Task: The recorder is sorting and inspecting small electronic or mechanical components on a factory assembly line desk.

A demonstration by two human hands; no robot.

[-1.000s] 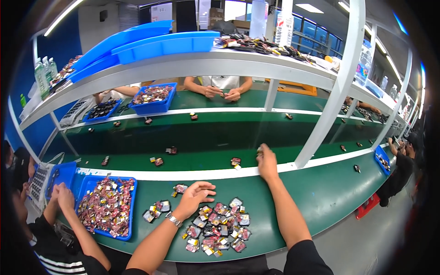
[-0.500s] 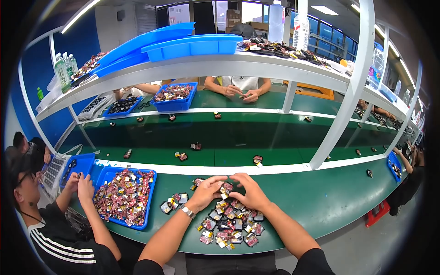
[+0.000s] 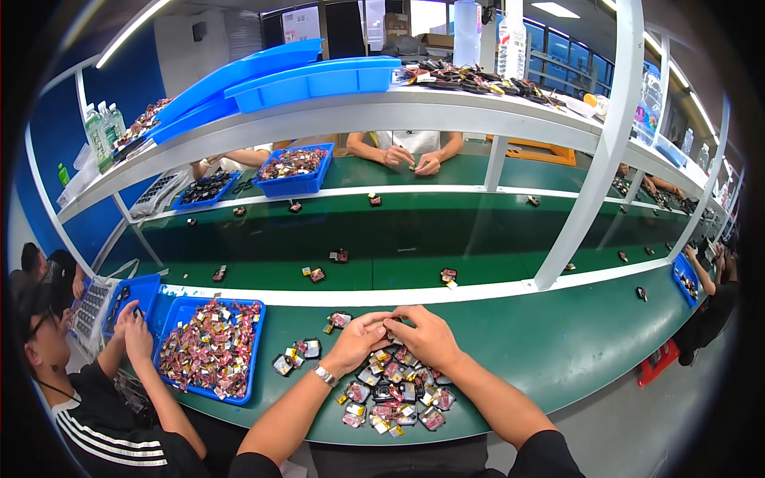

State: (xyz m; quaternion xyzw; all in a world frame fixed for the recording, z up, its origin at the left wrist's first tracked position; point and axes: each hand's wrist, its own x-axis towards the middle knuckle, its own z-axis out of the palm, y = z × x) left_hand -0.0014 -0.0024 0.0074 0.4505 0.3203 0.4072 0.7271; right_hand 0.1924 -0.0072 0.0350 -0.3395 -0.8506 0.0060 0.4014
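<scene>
My left hand [image 3: 357, 344], with a watch on its wrist, and my right hand [image 3: 428, 338] meet over the bench. Their bent fingers and thumbs close together around a small electronic module [image 3: 391, 334]. Most of that piece is hidden by the fingers. Right below and in front of the hands lies a loose pile of similar modules [image 3: 396, 393], with black housings, red circuit boards and white-and-yellow parts. A smaller group of them [image 3: 296, 356] rests left of my left forearm, and one more [image 3: 339, 320] sits just beyond my left hand.
A blue tray [image 3: 259, 350] heaped with red circuit boards stands on the green bench [image 3: 542, 350] to the left, beside a co-worker [image 3: 103, 398]. Ahead, a white rail [image 3: 343, 298] borders the green conveyor [image 3: 494, 239] carrying scattered modules. A slanted white post [image 3: 594, 159] rises at right.
My right fingers have closed in toward my left hand, covering the module that showed between them before. The whole view has shifted slightly. The co-worker's hands at left have risen a little.
</scene>
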